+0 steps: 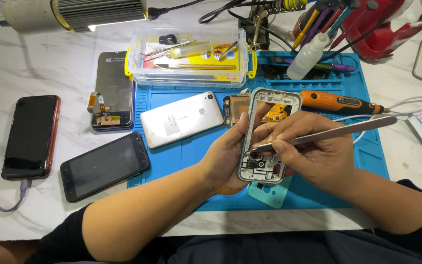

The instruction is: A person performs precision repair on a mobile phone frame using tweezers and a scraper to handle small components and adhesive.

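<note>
Blue mat [318, 127] covers the marble table [50, 73], ringed by a clear plastic box [186, 49], a white phone [181, 119] lying face down and two dark phones [104, 166] [29, 137]. Above the mat, the left hand [225, 156] grasps a silver phone frame [268, 137] upright by its edge, fingers curled behind it. The right hand [313, 146] pinches steel tweezers [328, 132], their tips touching the frame's lower part near its camera. An orange tool [340, 102] lies just beyond.
</note>
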